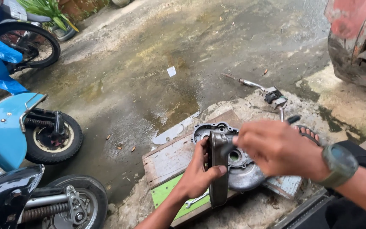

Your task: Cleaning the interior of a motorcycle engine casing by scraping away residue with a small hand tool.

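Observation:
My left hand [198,174] grips a long grey metal cover [219,169], held on edge above a wooden board [170,159]. My right hand [278,148], with a green watch on the wrist, is closed around something at the top of that cover; what it holds is blurred. Behind the cover a round grey engine casing [242,169] lies flat on the board. A small wrench [195,200] rests on the green part of the board, below my left hand.
Wet concrete ground stretches ahead. A blue scooter [5,131] and a black one [34,199] stand at left. A handlebar [267,93] lies on the ground beyond the board. A rusty vehicle body [356,38] is at upper right. A sandalled foot [308,133] shows behind my right hand.

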